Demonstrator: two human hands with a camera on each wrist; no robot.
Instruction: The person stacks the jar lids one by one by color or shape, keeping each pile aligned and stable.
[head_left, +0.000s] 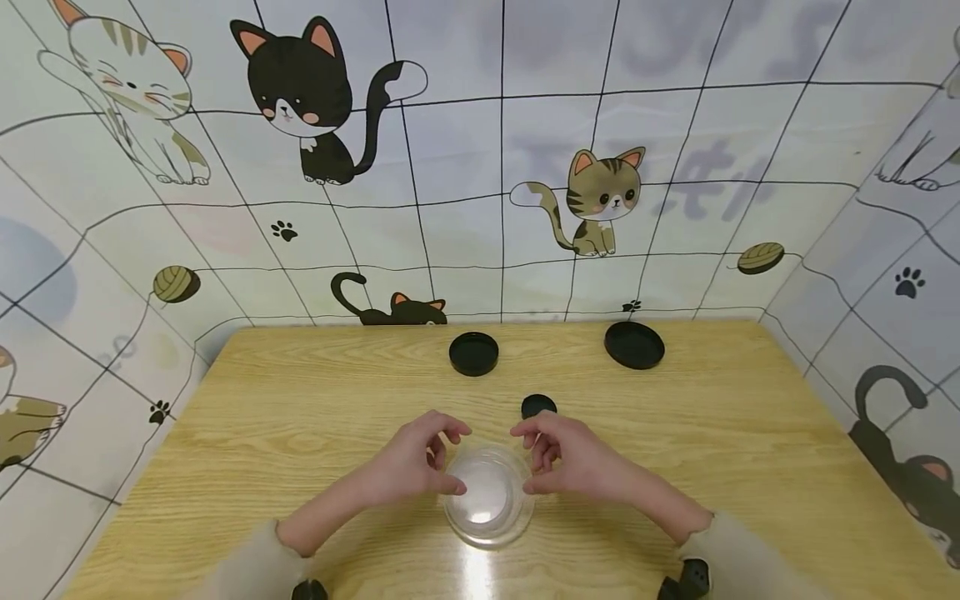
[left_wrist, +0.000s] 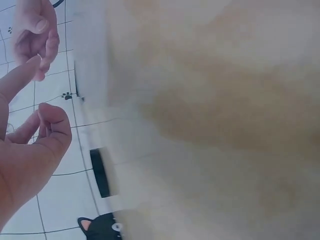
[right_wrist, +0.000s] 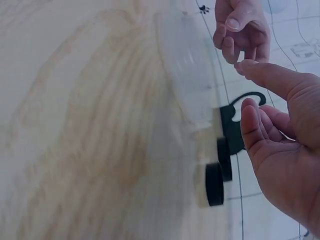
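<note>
A clear round container (head_left: 483, 525), showing several ring-shaped edges, stands on the table between my two hands. Whether it is one piece or several nested ones I cannot tell. At its left side hovers my left hand (head_left: 420, 458), fingers loosely bent, thumb apart from them, holding nothing. My right hand (head_left: 573, 458) mirrors it on the right side, also holding nothing. In the right wrist view the container (right_wrist: 185, 65) looks pale and blurred, below both hands. Just beyond my right hand lies a small black round lid (head_left: 538, 405), partly hidden by the fingers.
Farther back lie a medium black lid (head_left: 474, 354) and a larger black lid (head_left: 634, 345), near the table's rear edge. The wooden table (head_left: 315, 392) meets a cloth backdrop (head_left: 465, 167) printed with cats and grid lines, which also rises at both sides.
</note>
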